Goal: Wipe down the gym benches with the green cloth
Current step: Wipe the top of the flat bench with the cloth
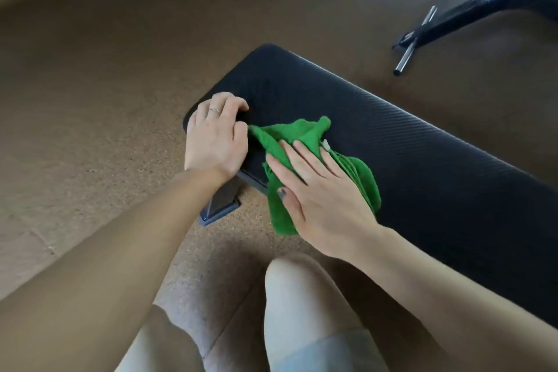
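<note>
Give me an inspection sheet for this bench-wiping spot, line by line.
Surface: black padded bench, textured top, running from the near left end away to the right.
Job's things: green cloth bunched on the bench's near end, part hanging over the edge.
Clutter: nothing seen on the pad.
Hands: left hand curls its grip around the bench end; right hand presses flat on the cloth, fingers straight.
Cables: nothing seen.
Surroundings: brown speckled floor; bench foot below the pad; black equipment frame with a metal bar beyond.
</note>
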The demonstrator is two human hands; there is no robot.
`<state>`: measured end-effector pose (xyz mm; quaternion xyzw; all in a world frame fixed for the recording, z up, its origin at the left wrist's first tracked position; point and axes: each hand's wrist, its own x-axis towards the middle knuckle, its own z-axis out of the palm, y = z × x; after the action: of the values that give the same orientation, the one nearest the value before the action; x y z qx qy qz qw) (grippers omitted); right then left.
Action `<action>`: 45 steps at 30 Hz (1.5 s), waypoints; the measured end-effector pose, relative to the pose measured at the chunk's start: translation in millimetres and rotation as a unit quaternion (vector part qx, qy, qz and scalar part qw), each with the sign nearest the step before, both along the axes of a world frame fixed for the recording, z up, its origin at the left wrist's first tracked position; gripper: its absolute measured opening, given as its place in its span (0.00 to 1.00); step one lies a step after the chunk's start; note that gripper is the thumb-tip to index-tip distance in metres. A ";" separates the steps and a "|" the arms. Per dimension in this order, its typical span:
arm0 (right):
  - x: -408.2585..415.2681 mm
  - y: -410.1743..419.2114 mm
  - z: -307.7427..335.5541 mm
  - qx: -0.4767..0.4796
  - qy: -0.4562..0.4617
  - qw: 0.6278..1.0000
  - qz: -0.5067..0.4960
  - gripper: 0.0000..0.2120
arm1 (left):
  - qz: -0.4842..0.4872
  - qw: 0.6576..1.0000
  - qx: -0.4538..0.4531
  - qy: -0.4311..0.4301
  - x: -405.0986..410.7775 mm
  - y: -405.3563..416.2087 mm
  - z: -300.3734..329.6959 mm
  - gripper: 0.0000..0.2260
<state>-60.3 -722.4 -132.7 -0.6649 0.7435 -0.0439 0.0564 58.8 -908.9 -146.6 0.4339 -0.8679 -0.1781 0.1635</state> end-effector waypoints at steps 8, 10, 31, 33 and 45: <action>-24.4 -48.4 0.8 0.007 0.004 0.998 0.055 0.27 | 0.109 0.990 0.088 -0.006 24.0 -13.1 17.3 0.20; -25.3 -71.3 -0.7 0.005 -0.001 0.997 0.071 0.28 | 0.182 0.952 0.234 0.079 27.6 -19.3 11.9 0.21; 55.1 -183.8 0.4 -0.003 0.023 0.996 0.091 0.28 | 0.223 0.716 0.534 0.389 39.3 -36.5 -1.3 0.23; 54.7 -150.7 -1.5 -0.014 0.034 0.992 0.123 0.30 | 0.240 0.695 0.544 0.403 41.6 -39.3 0.9 0.26; 10.3 -90.5 0.6 0.034 0.096 0.980 0.171 0.30 | 0.217 0.681 0.582 0.388 47.8 -44.3 8.1 0.30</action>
<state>-50.0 -812.9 -132.1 -0.7808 0.6221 0.0560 0.0143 106.6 -953.2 -138.5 0.5098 -0.3298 -0.7594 0.2339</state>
